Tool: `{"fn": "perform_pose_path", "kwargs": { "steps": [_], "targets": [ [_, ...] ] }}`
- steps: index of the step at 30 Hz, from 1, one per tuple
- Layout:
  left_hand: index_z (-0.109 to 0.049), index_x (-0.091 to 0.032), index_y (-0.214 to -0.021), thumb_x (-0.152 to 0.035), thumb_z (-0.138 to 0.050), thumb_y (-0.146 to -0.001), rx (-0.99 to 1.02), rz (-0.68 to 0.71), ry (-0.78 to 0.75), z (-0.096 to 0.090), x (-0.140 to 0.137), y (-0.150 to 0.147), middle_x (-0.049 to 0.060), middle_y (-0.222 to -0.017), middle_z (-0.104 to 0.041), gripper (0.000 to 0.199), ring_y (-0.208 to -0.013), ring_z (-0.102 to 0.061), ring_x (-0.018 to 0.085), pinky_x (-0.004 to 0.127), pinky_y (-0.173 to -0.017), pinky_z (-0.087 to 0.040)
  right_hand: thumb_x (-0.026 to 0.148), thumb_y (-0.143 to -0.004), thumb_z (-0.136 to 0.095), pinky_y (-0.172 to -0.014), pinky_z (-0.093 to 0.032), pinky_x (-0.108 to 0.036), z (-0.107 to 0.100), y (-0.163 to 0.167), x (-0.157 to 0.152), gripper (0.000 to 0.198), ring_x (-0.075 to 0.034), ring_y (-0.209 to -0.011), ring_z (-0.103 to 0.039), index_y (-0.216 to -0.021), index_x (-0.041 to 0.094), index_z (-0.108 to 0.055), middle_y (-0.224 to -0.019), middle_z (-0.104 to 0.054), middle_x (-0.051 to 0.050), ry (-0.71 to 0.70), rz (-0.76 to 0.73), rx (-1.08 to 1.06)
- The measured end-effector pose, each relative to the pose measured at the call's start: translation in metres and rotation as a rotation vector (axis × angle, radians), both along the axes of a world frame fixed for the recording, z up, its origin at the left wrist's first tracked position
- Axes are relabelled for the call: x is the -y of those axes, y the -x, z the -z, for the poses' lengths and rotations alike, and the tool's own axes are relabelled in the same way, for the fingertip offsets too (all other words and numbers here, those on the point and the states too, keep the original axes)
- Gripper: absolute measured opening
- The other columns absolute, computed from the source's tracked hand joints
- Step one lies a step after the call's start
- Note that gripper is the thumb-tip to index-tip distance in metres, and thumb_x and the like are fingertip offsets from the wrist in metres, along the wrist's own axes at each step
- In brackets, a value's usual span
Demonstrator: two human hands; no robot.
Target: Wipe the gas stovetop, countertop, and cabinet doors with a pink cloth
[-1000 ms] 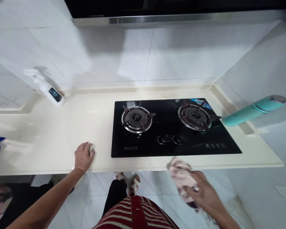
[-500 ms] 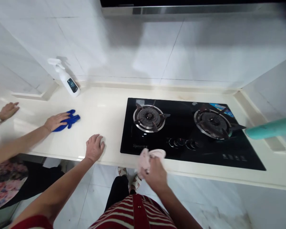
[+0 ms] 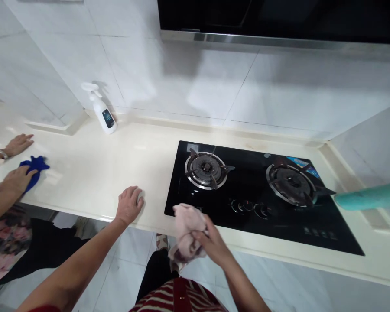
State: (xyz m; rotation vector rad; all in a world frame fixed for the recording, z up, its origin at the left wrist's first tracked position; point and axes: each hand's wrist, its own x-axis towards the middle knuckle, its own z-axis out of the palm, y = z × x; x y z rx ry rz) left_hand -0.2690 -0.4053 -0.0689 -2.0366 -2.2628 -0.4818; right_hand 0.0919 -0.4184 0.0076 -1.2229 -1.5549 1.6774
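My left hand (image 3: 129,205) rests on the cream countertop (image 3: 139,167) left of the gas hob, fingers lying on the surface with nothing in them. In my right hand (image 3: 212,242) is a pale pink cloth (image 3: 189,232), bunched and partly hanging down. It is held at the counter's front edge, over the near left corner of the black gas hob (image 3: 240,186). On the hob are a left burner (image 3: 206,169), a right burner (image 3: 290,183) and control knobs (image 3: 250,207) between them.
A co-worker's hand (image 3: 14,180) presses a blue cloth (image 3: 36,170) on the counter at left; their other hand (image 3: 18,144) lies beyond. A white spray bottle (image 3: 104,113) stands against the wall. A teal cylinder (image 3: 368,197) is at right, and a range hood (image 3: 279,21) hangs above.
My right hand has lifted the pink cloth slightly to the left, and more of it shows. The co-worker's blue cloth has slid left. The view has tilted up a little.
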Motion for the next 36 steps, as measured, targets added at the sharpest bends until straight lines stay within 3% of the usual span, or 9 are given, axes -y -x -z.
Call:
{"fn": "perform_pose_path", "kwargs": {
  "steps": [4,7,11,15,18,22,27,32,36],
  "targets": [
    [-0.064,-0.02,-0.119,-0.032,-0.048,-0.093,0.001,0.007,-0.002,-0.001,0.0,0.0,0.014,-0.131,-0.063,0.032,-0.126,-0.052,0.031,0.047,-0.102,-0.041,0.062,-0.083,-0.06,-0.087,-0.052,-0.034,-0.009,-0.065,-0.029,0.07,-0.023,-0.102,-0.06,-0.135,0.018,-0.048,-0.121,-0.06,-0.01,-0.143,0.348,0.343],
    [-0.064,-0.021,-0.118,-0.032,-0.049,-0.092,-0.003,0.004,-0.008,-0.002,-0.001,0.001,0.014,-0.13,-0.063,0.032,-0.125,-0.053,0.032,0.047,-0.101,-0.042,0.06,-0.083,-0.053,-0.094,-0.049,-0.038,-0.003,-0.082,-0.065,0.072,-0.026,-0.113,-0.055,-0.139,0.015,-0.047,-0.135,-0.052,-0.015,-0.303,0.485,0.599],
    [-0.064,-0.021,-0.117,-0.033,-0.049,-0.092,-0.012,0.004,-0.013,-0.001,-0.001,0.002,0.014,-0.13,-0.063,0.032,-0.124,-0.053,0.032,0.047,-0.099,-0.043,0.044,-0.087,-0.047,-0.111,-0.034,-0.051,0.014,-0.071,-0.117,0.059,-0.034,-0.137,-0.036,-0.135,0.01,-0.052,-0.149,-0.04,-0.019,-0.455,0.382,1.061],
    [-0.064,-0.02,-0.118,-0.033,-0.049,-0.092,-0.012,0.009,-0.007,-0.001,0.0,0.003,0.014,-0.13,-0.063,0.033,-0.124,-0.053,0.033,0.048,-0.1,-0.043,0.036,-0.087,-0.049,-0.108,-0.031,-0.053,0.027,-0.05,-0.149,0.048,-0.035,-0.125,-0.044,-0.124,0.006,-0.056,-0.13,-0.053,-0.022,-0.465,0.309,1.221],
    [-0.064,-0.02,-0.119,-0.033,-0.048,-0.093,0.001,0.006,-0.003,0.0,0.0,0.002,0.015,-0.131,-0.062,0.033,-0.125,-0.052,0.033,0.049,-0.1,-0.043,0.033,-0.088,-0.049,-0.107,-0.032,-0.049,0.032,-0.042,-0.14,0.046,-0.035,-0.122,-0.046,-0.122,0.003,-0.056,-0.127,-0.054,-0.023,-0.503,0.279,1.216],
    [-0.064,-0.021,-0.119,-0.032,-0.048,-0.093,0.028,-0.006,0.002,0.0,0.0,0.0,0.014,-0.131,-0.062,0.032,-0.125,-0.052,0.033,0.049,-0.1,-0.042,0.032,-0.087,-0.051,-0.106,-0.033,-0.047,0.043,-0.028,-0.086,0.045,-0.034,-0.119,-0.045,-0.123,0.005,-0.055,-0.129,-0.053,-0.022,-0.592,0.201,1.166],
    [-0.064,-0.021,-0.119,-0.03,-0.05,-0.092,0.061,-0.001,-0.009,-0.003,0.002,-0.002,0.014,-0.13,-0.063,0.032,-0.127,-0.052,0.032,0.05,-0.103,-0.041,0.033,-0.083,-0.056,-0.107,-0.034,-0.052,0.058,0.028,-0.025,0.042,-0.033,-0.116,-0.043,-0.119,0.011,-0.055,-0.126,-0.053,-0.019,-0.707,0.054,0.748],
    [-0.066,-0.021,-0.112,-0.029,-0.052,-0.089,0.117,0.003,-0.058,-0.005,0.0,-0.002,0.014,-0.126,-0.064,0.028,-0.123,-0.055,0.032,0.049,-0.103,-0.044,0.028,-0.076,-0.058,-0.102,-0.045,-0.043,0.058,0.09,0.002,0.04,-0.024,-0.104,-0.053,-0.114,0.016,-0.054,-0.108,-0.06,-0.01,-0.578,-0.21,0.215],
    [-0.064,-0.02,-0.112,-0.03,-0.05,-0.092,0.209,-0.069,-0.149,-0.011,0.007,-0.012,0.014,-0.121,-0.063,0.026,-0.119,-0.057,0.028,0.047,-0.104,-0.047,0.032,-0.094,-0.041,-0.086,-0.052,-0.029,0.043,0.091,0.004,0.036,-0.016,-0.093,-0.06,-0.128,0.018,-0.046,-0.107,-0.062,-0.006,-0.304,-0.093,0.018]
  ]
}}
